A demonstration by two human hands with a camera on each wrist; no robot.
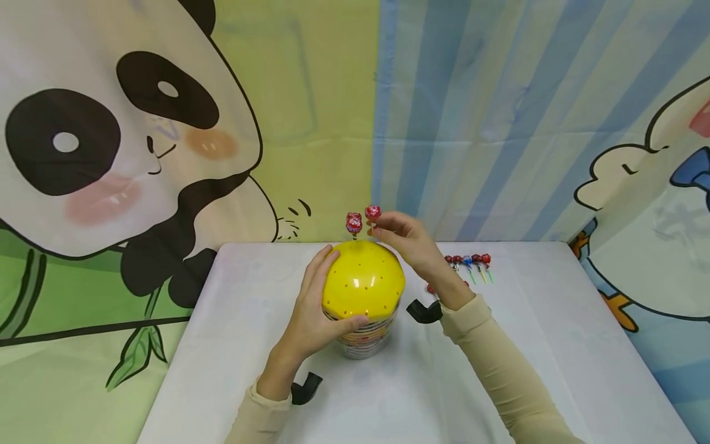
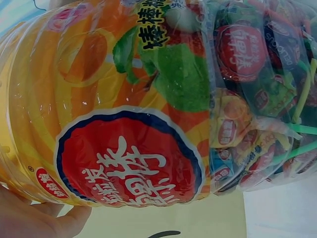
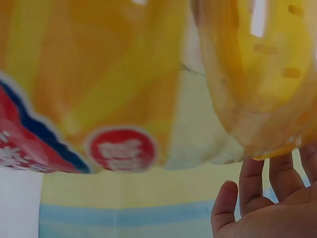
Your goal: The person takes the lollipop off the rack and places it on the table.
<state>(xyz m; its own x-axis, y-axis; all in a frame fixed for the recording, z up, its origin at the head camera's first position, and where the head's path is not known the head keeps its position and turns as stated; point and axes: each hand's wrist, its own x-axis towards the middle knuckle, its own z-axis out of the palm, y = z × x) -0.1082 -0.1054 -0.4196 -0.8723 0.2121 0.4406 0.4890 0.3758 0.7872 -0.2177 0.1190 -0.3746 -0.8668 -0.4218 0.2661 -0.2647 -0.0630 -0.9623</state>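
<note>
A clear plastic candy jar (image 1: 366,338) with a domed yellow lid (image 1: 363,280) dotted with small holes stands on the table. My left hand (image 1: 318,308) grips it at the lid's left side, thumb across the front. In the left wrist view, the jar's orange label (image 2: 133,148) and wrapped lollipops inside fill the picture. Behind the lid's top, my right hand (image 1: 407,240) pinches a red-wrapped lollipop (image 1: 373,213) by its stick. Just left of it, red lollipop heads (image 1: 354,223) stand upright at the lid's far edge. The right wrist view hides the pinched lollipop behind the jar.
Several lollipops (image 1: 468,259) with red and blue wrappers lie in a row on the white table (image 1: 516,345), right of the jar. Another red one (image 1: 430,288) is partly hidden by the right forearm. A printed curtain (image 1: 471,123) hangs behind the table.
</note>
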